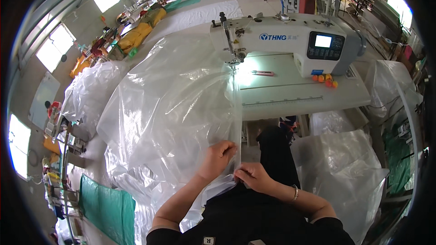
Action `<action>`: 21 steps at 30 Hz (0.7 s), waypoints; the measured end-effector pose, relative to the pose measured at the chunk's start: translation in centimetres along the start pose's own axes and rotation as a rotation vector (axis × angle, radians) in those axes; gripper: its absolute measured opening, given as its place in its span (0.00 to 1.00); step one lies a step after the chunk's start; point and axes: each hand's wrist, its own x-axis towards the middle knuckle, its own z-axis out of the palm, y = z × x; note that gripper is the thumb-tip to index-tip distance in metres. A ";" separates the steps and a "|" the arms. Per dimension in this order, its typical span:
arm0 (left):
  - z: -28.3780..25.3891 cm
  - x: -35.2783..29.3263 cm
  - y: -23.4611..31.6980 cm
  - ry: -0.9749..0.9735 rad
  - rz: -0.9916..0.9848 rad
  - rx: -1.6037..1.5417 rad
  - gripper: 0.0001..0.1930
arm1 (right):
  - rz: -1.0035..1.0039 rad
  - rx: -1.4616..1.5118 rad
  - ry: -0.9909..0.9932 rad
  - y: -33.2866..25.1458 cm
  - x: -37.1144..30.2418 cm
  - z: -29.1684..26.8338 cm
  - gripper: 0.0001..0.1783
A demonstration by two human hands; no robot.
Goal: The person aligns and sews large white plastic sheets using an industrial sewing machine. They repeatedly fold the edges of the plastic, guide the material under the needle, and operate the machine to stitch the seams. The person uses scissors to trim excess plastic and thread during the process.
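A large sheet of clear plastic film (168,95) spreads over the left of the sewing table and hangs down toward my lap. Its right edge runs from under the needle of a white sewing machine (272,34) down to my hands. My left hand (218,158) is closed on the film near that edge, fingers curled. Just below and to the right, my right hand (252,174) pinches the edge of the same film. The machine's lamp lights the needle area, and a small pink-handled cutter (263,73) lies on the table beside it.
Several small orange-red fruits (328,80) rest by the machine's base. More clear film (336,163) is heaped at my right, and another bundle (91,90) stands at the left. A green sheet (109,208) lies on the floor at lower left.
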 end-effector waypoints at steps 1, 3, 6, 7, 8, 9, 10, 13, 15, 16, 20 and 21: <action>0.3 -0.2 0.0 -0.012 0.010 0.013 0.05 | -0.084 -0.173 0.003 0.3 0.3 0.2 0.12; 0.5 -0.8 -0.8 -0.004 -0.134 -0.079 0.05 | -0.252 -0.517 0.011 1.2 1.0 0.7 0.12; 0.5 -1.8 -1.8 -0.011 -0.257 -0.209 0.05 | -0.282 -0.591 0.045 1.6 1.2 1.6 0.13; 0.4 -2.0 -2.0 -0.017 -0.283 -0.253 0.05 | -0.300 -0.590 0.030 1.8 1.3 1.7 0.13; 0.3 -2.1 -1.9 -0.031 -0.311 -0.295 0.05 | -0.319 -0.588 0.014 2.0 1.5 1.8 0.14; 0.1 -2.1 -1.6 -0.045 -0.335 -0.342 0.05 | -0.339 -0.592 -0.003 2.3 1.9 1.7 0.15; -0.1 -2.1 -1.3 -0.059 -0.360 -0.389 0.05 | -0.237 -0.575 -0.004 2.6 2.2 1.2 0.15; -0.5 -1.9 -0.9 0.022 -0.152 -0.126 0.03 | 0.046 -0.166 0.172 3.2 4.4 -2.4 0.17; -0.8 -1.2 0.8 0.137 0.105 0.157 0.03 | 0.091 0.276 0.308 3.8 7.9 -3.7 0.17; -0.8 -0.9 1.9 0.190 0.234 0.300 0.03 | 0.051 0.344 0.264 4.4 10.3 -2.8 0.17; 2.0 -0.3 3.6 0.212 0.239 0.321 0.03 | -0.370 0.072 0.043 9.7 10.3 -1.8 0.14; 1.9 -0.1 3.4 0.187 0.230 0.273 0.03 | -0.494 -0.034 -0.030 11.6 9.5 -0.8 0.13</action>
